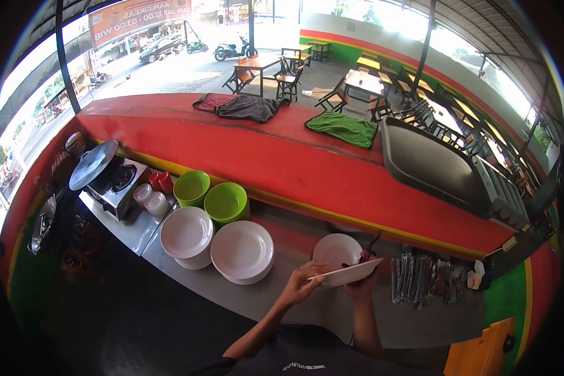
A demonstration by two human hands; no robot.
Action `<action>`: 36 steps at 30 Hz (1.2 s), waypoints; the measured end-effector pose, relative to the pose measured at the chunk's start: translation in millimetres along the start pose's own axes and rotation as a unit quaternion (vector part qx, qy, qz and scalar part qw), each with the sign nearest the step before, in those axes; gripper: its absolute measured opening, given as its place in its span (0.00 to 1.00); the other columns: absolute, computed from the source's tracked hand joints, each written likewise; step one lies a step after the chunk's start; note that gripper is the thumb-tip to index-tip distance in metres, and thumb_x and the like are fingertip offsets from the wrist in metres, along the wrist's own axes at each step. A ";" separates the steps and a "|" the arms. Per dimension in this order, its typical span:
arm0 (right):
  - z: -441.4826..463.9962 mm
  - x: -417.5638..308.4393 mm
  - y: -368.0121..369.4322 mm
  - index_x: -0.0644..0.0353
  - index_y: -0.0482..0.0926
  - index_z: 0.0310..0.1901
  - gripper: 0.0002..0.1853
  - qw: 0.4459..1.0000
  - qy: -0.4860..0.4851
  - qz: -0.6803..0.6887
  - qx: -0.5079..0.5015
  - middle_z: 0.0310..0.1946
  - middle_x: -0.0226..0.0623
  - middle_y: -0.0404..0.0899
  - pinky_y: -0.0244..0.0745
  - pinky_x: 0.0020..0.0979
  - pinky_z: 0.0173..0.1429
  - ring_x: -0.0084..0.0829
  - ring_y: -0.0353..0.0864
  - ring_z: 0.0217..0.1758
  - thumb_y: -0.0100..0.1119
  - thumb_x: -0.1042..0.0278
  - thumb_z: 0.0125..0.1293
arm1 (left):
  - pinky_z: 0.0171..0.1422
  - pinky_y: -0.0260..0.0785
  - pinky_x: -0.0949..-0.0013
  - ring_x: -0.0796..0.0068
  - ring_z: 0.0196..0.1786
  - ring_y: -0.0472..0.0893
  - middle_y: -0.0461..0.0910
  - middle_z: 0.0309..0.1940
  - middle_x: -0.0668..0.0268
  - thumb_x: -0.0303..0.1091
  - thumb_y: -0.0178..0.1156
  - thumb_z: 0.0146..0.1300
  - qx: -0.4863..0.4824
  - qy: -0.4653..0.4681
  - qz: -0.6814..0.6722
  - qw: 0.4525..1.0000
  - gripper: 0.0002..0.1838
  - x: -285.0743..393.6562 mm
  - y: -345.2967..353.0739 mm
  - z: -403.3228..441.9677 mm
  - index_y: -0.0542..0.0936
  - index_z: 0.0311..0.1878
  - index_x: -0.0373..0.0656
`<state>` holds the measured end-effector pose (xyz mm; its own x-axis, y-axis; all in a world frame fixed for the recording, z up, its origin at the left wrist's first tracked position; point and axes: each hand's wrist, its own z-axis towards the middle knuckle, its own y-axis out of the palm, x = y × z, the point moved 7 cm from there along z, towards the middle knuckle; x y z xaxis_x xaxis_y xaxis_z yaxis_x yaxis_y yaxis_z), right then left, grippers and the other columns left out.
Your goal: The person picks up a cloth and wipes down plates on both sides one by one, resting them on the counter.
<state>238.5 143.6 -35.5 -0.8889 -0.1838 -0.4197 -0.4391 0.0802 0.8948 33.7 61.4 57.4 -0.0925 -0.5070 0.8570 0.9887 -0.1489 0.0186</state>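
A white plate [346,274] is held tilted, nearly edge-on, above the steel counter. My left hand [302,283] grips its left edge, thumb and fingers closed on the rim. At the plate's right end is my right hand [361,286], its fingers mostly hidden behind the plate. A bunched pink and dark cloth [366,255] shows at that end, against the plate and my right hand. Just beyond, another white plate [336,246] lies on the counter, partly covered by the held one.
Left of my hands stand two stacks of white plates [242,249] and green bowls [226,202]. A stove [120,188] with a lidded pan is farther left. Wrapped cutlery [412,279] lies right. A red ledge [263,150] runs behind, bearing cloths and a dark tray [432,166].
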 end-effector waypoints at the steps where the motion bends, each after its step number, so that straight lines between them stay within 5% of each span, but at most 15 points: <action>1: 3.0 -6.8 0.7 0.50 0.79 0.52 0.29 0.999 -0.021 -0.013 -0.040 0.43 0.23 0.83 0.79 0.42 0.57 0.25 0.82 0.46 0.54 0.31 0.70 | 0.75 0.62 0.55 0.58 0.69 0.74 0.84 0.55 0.58 0.45 0.64 0.70 0.022 -0.020 0.010 1.000 0.20 -1.7 0.2 3.8 0.83 0.55 0.38; 3: 5.3 -14.8 -4.6 0.50 0.78 0.50 0.27 0.990 -0.062 -0.039 -0.120 0.39 0.23 0.81 0.79 0.36 0.51 0.23 0.80 0.39 0.56 0.33 0.70 | 0.80 0.55 0.49 0.50 0.76 0.68 0.80 0.63 0.55 0.48 0.67 0.66 0.068 -0.060 0.030 0.995 0.25 -2.5 -3.4 -7.1 0.81 0.59 0.40; 4: -1.5 -15.4 6.5 0.48 0.78 0.50 0.22 0.992 -0.075 0.001 -0.102 0.28 0.24 0.77 0.82 0.41 0.45 0.23 0.80 0.33 0.56 0.38 0.70 | 0.82 0.50 0.47 0.49 0.80 0.62 0.68 0.75 0.55 0.56 0.68 0.64 0.043 -0.130 -0.002 0.991 0.39 -18.9 -2.6 -15.9 0.70 0.72 0.42; 7: -16.9 -22.4 -5.2 0.49 0.78 0.48 0.21 0.985 -0.158 -0.022 -0.061 0.32 0.22 0.77 0.77 0.31 0.47 0.21 0.75 0.35 0.58 0.39 0.70 | 0.82 0.49 0.46 0.47 0.81 0.59 0.58 0.79 0.53 0.60 0.65 0.66 0.110 -0.281 -0.117 0.946 0.49 -32.5 4.4 -41.1 0.56 0.80 0.43; 10: -17.9 -20.7 -62.2 0.48 0.78 0.53 0.20 0.988 -0.146 0.040 0.008 0.33 0.22 0.79 0.80 0.34 0.49 0.22 0.79 0.36 0.52 0.42 0.74 | 0.83 0.46 0.44 0.47 0.81 0.57 0.52 0.81 0.50 0.63 0.64 0.66 0.142 -0.429 -0.275 0.848 0.54 -54.9 17.4 -76.7 0.47 0.82 0.43; 13: -45.2 -14.1 -81.1 0.47 0.75 0.59 0.22 0.981 -0.191 -0.014 0.033 0.45 0.26 0.79 0.81 0.41 0.54 0.28 0.82 0.48 0.46 0.41 0.77 | 0.80 0.56 0.46 0.50 0.77 0.65 0.60 0.77 0.49 0.56 0.62 0.70 0.049 -0.437 -0.484 0.757 0.46 -80.1 34.1 -109.2 0.54 0.80 0.40; 16: -55.2 -7.4 -140.3 0.47 0.72 0.64 0.25 0.972 -0.223 -0.076 0.027 0.54 0.29 0.77 0.80 0.44 0.59 0.33 0.81 0.55 0.45 0.39 0.77 | 0.73 0.68 0.53 0.54 0.70 0.73 0.70 0.70 0.51 0.47 0.58 0.75 0.071 -0.493 -0.372 0.783 0.36 -78.9 43.4 -121.9 0.61 0.76 0.36; 21: -86.3 -8.4 -141.4 0.47 0.68 0.69 0.30 0.996 -0.087 -0.014 0.028 0.62 0.30 0.74 0.76 0.46 0.66 0.37 0.79 0.62 0.46 0.36 0.75 | 0.68 0.73 0.57 0.59 0.65 0.78 0.75 0.64 0.53 0.40 0.54 0.78 0.134 -0.496 -0.295 0.805 0.28 -80.7 37.7 -125.6 0.64 0.73 0.34; 24: -101.5 -10.2 -144.3 0.47 0.74 0.64 0.29 0.983 -0.066 -0.097 0.139 0.58 0.35 0.80 0.78 0.49 0.64 0.38 0.81 0.60 0.45 0.35 0.75 | 0.67 0.72 0.58 0.63 0.63 0.77 0.76 0.62 0.55 0.42 0.53 0.79 0.166 -0.433 -0.240 0.853 0.27 -71.7 29.8 -118.1 0.65 0.73 0.36; 27: -97.3 8.1 -132.0 0.45 0.69 0.68 0.28 0.991 -0.053 -0.019 0.120 0.57 0.30 0.77 0.77 0.44 0.64 0.34 0.81 0.58 0.54 0.40 0.74 | 0.66 0.71 0.60 0.67 0.62 0.76 0.76 0.61 0.57 0.44 0.51 0.81 0.223 -0.361 -0.190 0.886 0.25 -64.9 12.3 -114.7 0.65 0.72 0.39; 28: -91.9 13.5 -127.8 0.46 0.69 0.66 0.25 0.997 -0.029 -0.037 0.058 0.54 0.30 0.76 0.78 0.40 0.62 0.30 0.80 0.56 0.57 0.45 0.74 | 0.66 0.71 0.61 0.69 0.62 0.75 0.75 0.61 0.58 0.44 0.51 0.81 0.246 -0.343 -0.175 0.889 0.25 -63.1 7.0 -120.7 0.65 0.72 0.40; 31: -89.6 26.5 -77.6 0.49 0.71 0.66 0.25 0.982 -0.035 -0.170 0.081 0.57 0.32 0.78 0.79 0.43 0.63 0.35 0.81 0.59 0.57 0.46 0.74 | 0.66 0.70 0.62 0.70 0.62 0.75 0.75 0.61 0.59 0.43 0.51 0.81 0.305 -0.299 -0.153 0.891 0.23 -60.2 -9.7 -135.7 0.65 0.71 0.40; 32: -83.4 31.5 -66.1 0.48 0.68 0.68 0.24 0.986 -0.030 -0.153 0.056 0.49 0.27 0.76 0.74 0.34 0.62 0.26 0.76 0.56 0.60 0.59 0.73 | 0.66 0.70 0.62 0.70 0.62 0.75 0.74 0.61 0.59 0.43 0.51 0.81 0.321 -0.296 -0.160 0.885 0.23 -59.2 -13.1 -139.5 0.65 0.71 0.40; 36: -61.1 46.0 -49.3 0.53 0.62 0.76 0.36 0.966 -0.013 -0.259 0.011 0.54 0.27 0.76 0.66 0.32 0.68 0.26 0.75 0.59 0.64 0.65 0.68 | 0.66 0.70 0.63 0.69 0.63 0.75 0.75 0.61 0.59 0.40 0.52 0.81 0.360 -0.296 -0.149 0.872 0.24 -44.2 -20.9 -154.4 0.64 0.72 0.40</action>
<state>227.2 71.4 -89.6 -0.5520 -0.1801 -0.8142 -0.8283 0.0054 0.5603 -1.1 -44.1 -60.4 -0.4913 0.0220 0.8707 0.7688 0.4808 0.4217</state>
